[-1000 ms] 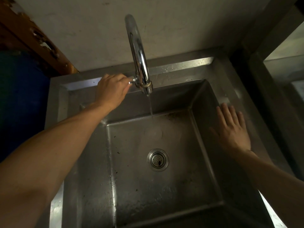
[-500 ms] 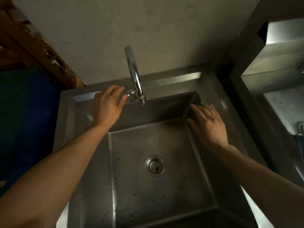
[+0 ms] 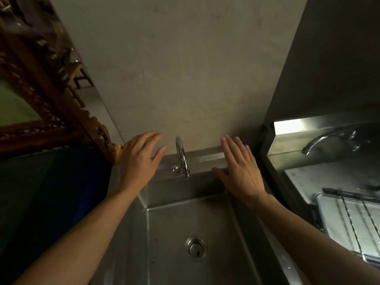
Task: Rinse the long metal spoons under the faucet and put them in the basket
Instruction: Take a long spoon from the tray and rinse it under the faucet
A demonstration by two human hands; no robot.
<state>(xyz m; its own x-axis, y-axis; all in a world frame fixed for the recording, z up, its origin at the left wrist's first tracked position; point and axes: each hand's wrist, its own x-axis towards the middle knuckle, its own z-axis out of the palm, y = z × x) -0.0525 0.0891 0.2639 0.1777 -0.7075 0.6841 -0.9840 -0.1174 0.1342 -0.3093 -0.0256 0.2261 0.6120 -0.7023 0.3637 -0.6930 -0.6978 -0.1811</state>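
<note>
While no long metal spoons show anywhere, the faucet stands between the left hand and right hand, both flat-fingered, holding nothing; fetching spoons, likely rightward near the wire basket, seems best.
</note>
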